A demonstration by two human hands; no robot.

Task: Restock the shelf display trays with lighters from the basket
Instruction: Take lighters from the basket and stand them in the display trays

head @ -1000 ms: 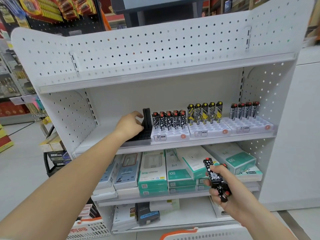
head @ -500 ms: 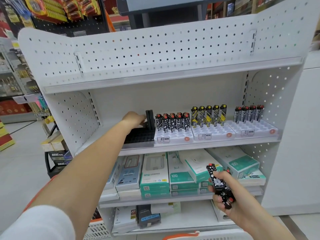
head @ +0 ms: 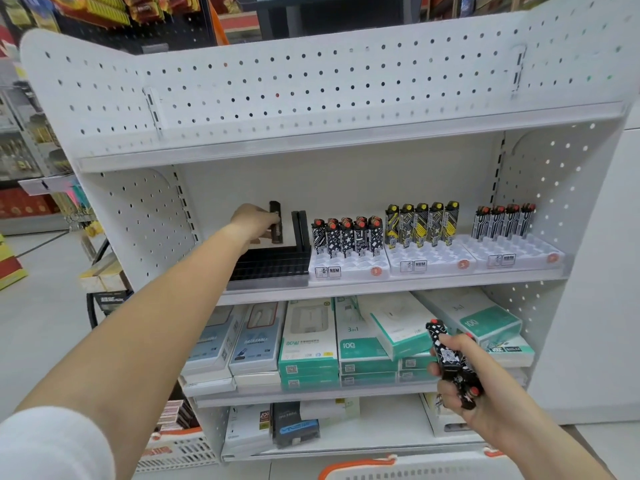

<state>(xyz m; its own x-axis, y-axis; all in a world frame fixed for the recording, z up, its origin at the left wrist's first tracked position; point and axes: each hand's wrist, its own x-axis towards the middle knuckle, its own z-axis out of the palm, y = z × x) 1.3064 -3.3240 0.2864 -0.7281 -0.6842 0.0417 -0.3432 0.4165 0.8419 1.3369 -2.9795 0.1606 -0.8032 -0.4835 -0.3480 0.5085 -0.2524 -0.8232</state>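
My left hand (head: pixel 254 223) reaches into the middle shelf and grips a black lighter (head: pixel 276 221) upright above the black display tray (head: pixel 273 265). More black lighters (head: pixel 300 226) stand at that tray's back right. My right hand (head: pixel 460 372) hangs lower, in front of the shelf below, gripping a few black-and-white patterned lighters (head: pixel 450 362) with red caps. Three white trays (head: pixel 346 266) sit to the right of the black one, each with a back row of patterned lighters (head: pixel 348 235). The white basket's orange-trimmed rim (head: pixel 415 467) shows at the bottom edge.
Boxed chargers and cables (head: pixel 308 344) fill the shelf below. The top shelf (head: pixel 346 133) is bare under a pegboard back. Another white basket (head: pixel 180 448) stands at the lower left. A white wall panel (head: pixel 595 271) closes the right side.
My left hand has lifted a black lighter out from beside the others and holds it further left over the black tray. My right hand has barely moved.
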